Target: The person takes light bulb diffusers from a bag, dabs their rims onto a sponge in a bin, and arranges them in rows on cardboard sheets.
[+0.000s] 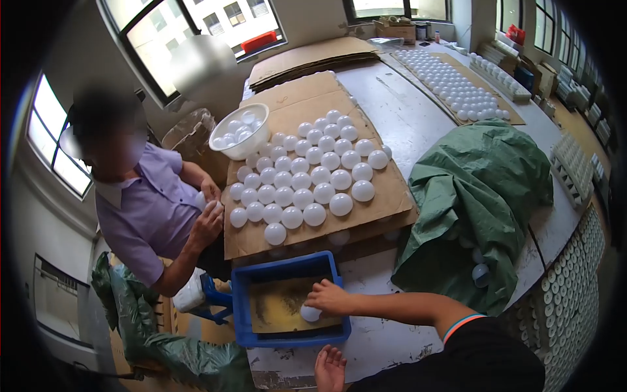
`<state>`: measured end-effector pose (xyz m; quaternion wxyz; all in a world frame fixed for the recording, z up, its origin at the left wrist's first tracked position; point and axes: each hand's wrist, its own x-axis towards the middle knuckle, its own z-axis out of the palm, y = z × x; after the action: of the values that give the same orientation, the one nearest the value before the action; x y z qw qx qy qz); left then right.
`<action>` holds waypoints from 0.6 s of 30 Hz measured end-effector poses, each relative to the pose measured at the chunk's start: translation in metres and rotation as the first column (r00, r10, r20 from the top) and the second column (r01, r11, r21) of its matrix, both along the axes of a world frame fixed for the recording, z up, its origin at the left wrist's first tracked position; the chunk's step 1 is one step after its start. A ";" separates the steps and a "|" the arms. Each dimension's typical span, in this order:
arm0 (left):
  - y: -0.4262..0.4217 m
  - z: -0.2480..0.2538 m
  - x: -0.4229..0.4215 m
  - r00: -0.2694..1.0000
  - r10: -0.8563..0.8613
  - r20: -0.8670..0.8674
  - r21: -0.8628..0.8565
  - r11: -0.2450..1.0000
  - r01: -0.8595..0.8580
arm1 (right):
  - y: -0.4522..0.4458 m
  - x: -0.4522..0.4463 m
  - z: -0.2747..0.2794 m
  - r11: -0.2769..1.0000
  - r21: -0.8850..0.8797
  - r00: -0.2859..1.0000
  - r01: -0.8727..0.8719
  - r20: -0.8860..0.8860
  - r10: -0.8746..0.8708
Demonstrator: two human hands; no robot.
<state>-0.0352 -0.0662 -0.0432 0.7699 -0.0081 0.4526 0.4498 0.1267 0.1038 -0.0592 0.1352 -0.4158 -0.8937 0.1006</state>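
Observation:
My right hand (pixel 328 298) reaches into a blue plastic bin (pixel 238 304), its fingers closed on a white translucent globe, likely a bulb cover (pixel 310 313). The globe is low over the bin's yellowish, dark-smudged bottom; whether it touches that surface I cannot tell. Nearer to me, below the bin's front edge, my left hand (pixel 331 369) is turned palm up with loosely curled fingers and nothing in it. Just beyond the bin, many similar white globes (pixel 302 198) stand in rows on a cardboard sheet (pixel 385 189).
At left, a co-worker in a lilac shirt (pixel 147 196) handles white pieces beside a white bowl (pixel 251 145) of globes. A green tarp (pixel 470 196) lies right of the cardboard, partly over globes. More globes (pixel 450 85) stand on the far table. Racked white parts (pixel 568 294) line the right.

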 end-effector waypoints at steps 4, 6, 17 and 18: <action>-0.005 -0.012 -0.009 0.998 0.005 0.070 0.046 0.999 -0.009 | 0.011 -0.029 -0.025 0.982 0.022 0.972 -0.189 0.146 0.184; -0.010 -0.009 -0.007 1.000 0.007 0.018 0.032 0.999 -0.008 | 0.014 -0.038 -0.042 0.984 0.021 0.976 -0.174 0.134 0.170; 0.007 -0.003 0.014 0.985 -0.053 -0.164 0.036 0.998 0.059 | 0.026 -0.046 -0.053 0.986 -0.015 0.982 -0.164 0.097 0.165; 0.011 -0.005 0.015 0.979 -0.059 -0.196 0.016 0.998 0.064 | 0.024 -0.034 -0.025 0.996 -0.040 0.991 -0.084 -0.109 0.079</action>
<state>-0.0203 -0.0555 -0.0482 0.7353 0.0584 0.5210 0.4294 0.0927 0.1278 -0.0843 0.1693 -0.3758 -0.8990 0.1482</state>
